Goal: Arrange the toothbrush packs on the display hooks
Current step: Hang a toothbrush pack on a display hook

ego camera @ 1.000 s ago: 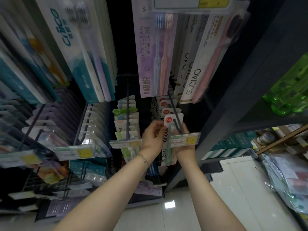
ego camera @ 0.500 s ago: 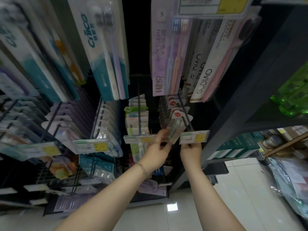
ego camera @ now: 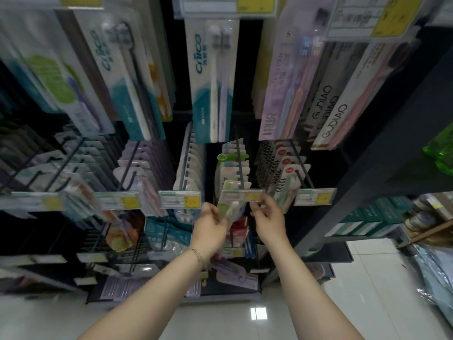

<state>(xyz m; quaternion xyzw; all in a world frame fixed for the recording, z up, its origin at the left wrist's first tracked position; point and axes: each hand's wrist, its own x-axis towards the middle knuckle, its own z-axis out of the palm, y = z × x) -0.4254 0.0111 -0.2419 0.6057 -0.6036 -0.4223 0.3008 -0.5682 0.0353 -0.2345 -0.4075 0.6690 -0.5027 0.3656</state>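
My left hand (ego camera: pixel 211 225) grips a green-and-white toothbrush pack (ego camera: pixel 229 202) just below the front end of a black display hook (ego camera: pixel 239 163). More green-and-white packs (ego camera: pixel 231 168) hang on that hook. My right hand (ego camera: pixel 269 215) is beside it, its fingertips pinching the right end of the hook's price label (ego camera: pixel 242 195). One hook to the right hang white packs marked "10000" (ego camera: pixel 282 173), apart from both hands.
Long toothbrush packs (ego camera: pixel 213 89) hang from the row above, close over my hands. Further hooks with packs and price labels (ego camera: pixel 180 199) run to the left. A dark shelf upright (ego camera: pixel 367 182) stands at the right, and pale floor tiles (ego camera: pixel 367 278) lie below.
Both hands moved left from the "10000" hook to the neighbouring hook with green-and-white packs. My left hand now holds a green-and-white pack, and my right hand left the right-hand label.
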